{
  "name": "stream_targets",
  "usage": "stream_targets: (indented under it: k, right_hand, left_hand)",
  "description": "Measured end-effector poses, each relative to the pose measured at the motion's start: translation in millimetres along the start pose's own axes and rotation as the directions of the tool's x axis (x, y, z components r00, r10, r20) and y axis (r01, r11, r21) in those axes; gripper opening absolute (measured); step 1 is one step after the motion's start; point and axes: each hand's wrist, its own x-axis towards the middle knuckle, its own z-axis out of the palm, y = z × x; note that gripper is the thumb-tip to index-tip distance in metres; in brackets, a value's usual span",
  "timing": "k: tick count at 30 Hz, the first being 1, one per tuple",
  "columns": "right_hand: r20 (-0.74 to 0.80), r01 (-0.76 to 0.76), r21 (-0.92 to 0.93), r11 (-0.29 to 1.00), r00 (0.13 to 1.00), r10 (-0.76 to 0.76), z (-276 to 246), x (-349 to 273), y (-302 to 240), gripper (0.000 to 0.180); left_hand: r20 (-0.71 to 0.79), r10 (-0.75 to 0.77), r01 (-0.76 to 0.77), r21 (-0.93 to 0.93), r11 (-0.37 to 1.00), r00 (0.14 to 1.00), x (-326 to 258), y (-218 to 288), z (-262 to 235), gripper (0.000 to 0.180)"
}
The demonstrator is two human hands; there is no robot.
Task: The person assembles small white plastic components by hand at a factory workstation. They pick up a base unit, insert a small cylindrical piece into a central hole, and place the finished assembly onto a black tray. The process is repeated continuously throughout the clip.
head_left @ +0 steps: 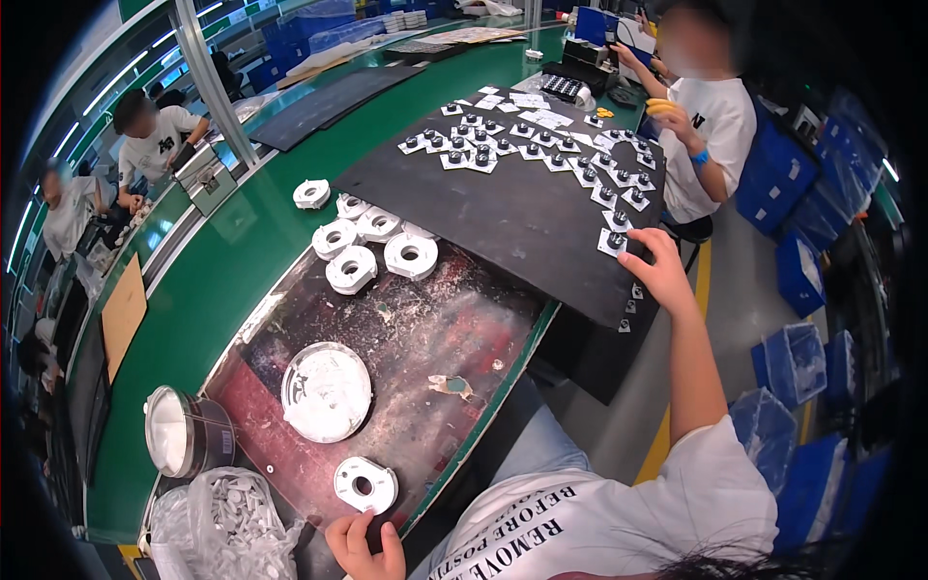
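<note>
The right hand (pixel 659 269) reaches far out to the near right edge of a black mat (pixel 503 217) that lies across the green bench (pixel 242 251), and its fingertips rest on a small white square part with a dark knob (pixel 613 241); the fingers are bent down over it, though whether they actually pinch it cannot be told from here. More of these small square parts (pixel 541 145) are spread in rows over the far half of the mat, with a few running down its right edge toward the hand. The left hand (pixel 362 546) sits low at the near edge of a stained metal work surface (pixel 435 329), fingers curled loosely and touching the edge just below a white ring-shaped part (pixel 364 484) (it does not appear to grip the ring). On the same surface lie a round white lid (pixel 326 391) and, farther off, a cluster of white rings (pixel 372 246) near the mat's left corner. A tin of white paste (pixel 184 432) stands at the left, beside a clear bag of small white pieces (pixel 227 527). Across the bench, another person in a white shirt (pixel 710 135) works at the far end of the mat, and blue crates (pixel 802 261) stand on the floor to the right.
</note>
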Motion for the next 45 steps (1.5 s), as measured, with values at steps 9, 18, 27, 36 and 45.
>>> stream_targets:
  k: [9,18,27,36,45]
  right_hand:
    - [0.023,0.033,-0.221,0.975,0.999,-0.028,-5.3,12.9,-2.5,0.047]
    - [0.215,0.457,0.662,0.594,0.644,-0.734,23.6,-48.6,-166.9,0.051]
    - [0.497,-0.059,0.865,0.498,0.237,-0.835,91.3,-110.7,-238.0,0.049]
    - [0.123,0.621,0.731,0.284,0.289,-0.949,94.0,-112.3,-273.4,0.057]
    - [-0.063,0.775,0.613,0.154,0.242,-0.968,103.0,-108.3,-273.4,0.047]
  left_hand:
    - [-0.052,-0.062,0.055,-0.121,0.991,0.997,-17.9,-15.6,20.4,0.026]
    - [-0.157,0.315,-0.336,-0.132,0.933,0.936,28.9,15.6,1.7,0.036]
    - [-0.200,0.286,-0.327,-0.213,0.921,0.937,15.6,6.5,-15.1,0.027]
    - [0.246,-0.528,0.403,-0.891,0.206,0.813,8.9,-1.8,-13.5,0.012]
    - [-0.352,-0.051,-0.072,-0.326,0.943,0.934,13.7,-1.7,-3.6,0.017]
